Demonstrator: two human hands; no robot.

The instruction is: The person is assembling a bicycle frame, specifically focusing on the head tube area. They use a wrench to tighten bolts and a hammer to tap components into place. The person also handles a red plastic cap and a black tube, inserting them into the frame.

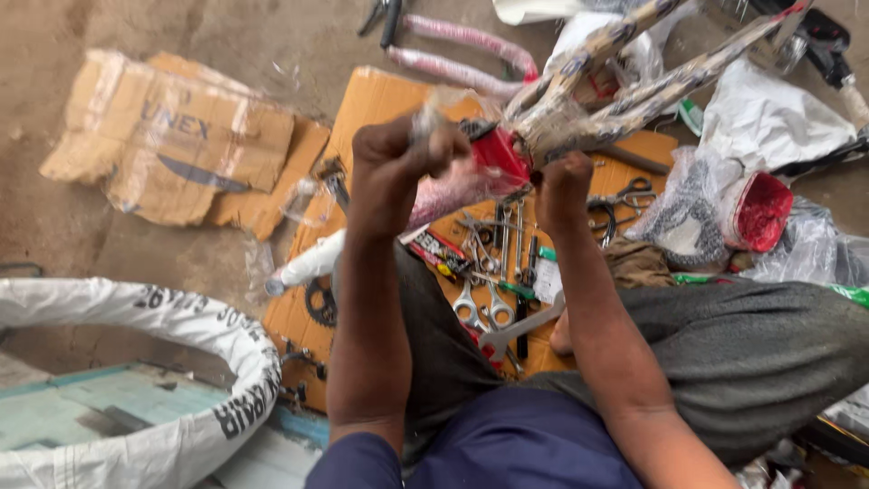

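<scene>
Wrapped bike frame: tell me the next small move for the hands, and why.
Probably keep tearing the clear plastic off. The left hand is fisted on a plastic strip, the right hand grips beside the red part, and the wrapped bike frame looks mostly covered.

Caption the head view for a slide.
Both hands, left and right, grip a wrapped bike frame above wrenches on cardboard.

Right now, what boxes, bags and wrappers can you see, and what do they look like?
Flattened carton: upper left on the dirt, brown, torn, dark print.
Wrapped tyre: lower left, white curved wrap with black print.
Plastic bag: upper right, white, crumpled.
Frame wrap: top centre, beyond both hands, patterned paper round tubes.
</scene>
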